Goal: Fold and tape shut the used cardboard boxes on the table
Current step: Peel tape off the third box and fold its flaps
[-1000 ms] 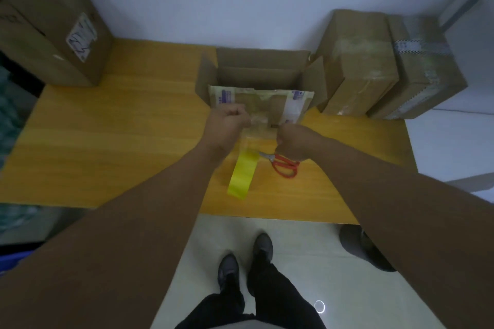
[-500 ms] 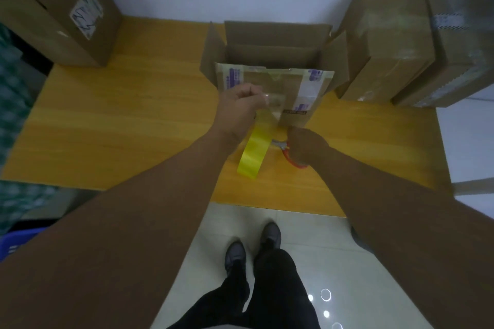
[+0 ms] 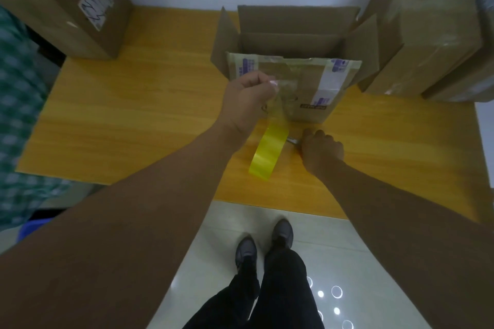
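Observation:
An open cardboard box (image 3: 294, 40) stands at the back middle of the wooden table (image 3: 133, 115), its flaps up and its near flap (image 3: 315, 88) hanging forward with old tape and labels on it. My left hand (image 3: 248, 99) pinches a clear strip of tape in front of that flap. The yellow tape roll (image 3: 268, 153) hangs from the strip below my hand. My right hand (image 3: 322, 151) lies on the table, its fingers curled round the scissors (image 3: 292, 141). Only the blade tip shows.
A tall closed box (image 3: 69, 0) with a white label stands at the back left. Two closed, taped boxes (image 3: 427, 24) stand at the back right next to the open box. A green checked cloth (image 3: 18, 115) lies left of the table. My feet are on the tiled floor.
My right hand has dropped from the tape strip to the table and closed over the scissors. My left hand keeps hold of the strip, with the roll hanging below it.

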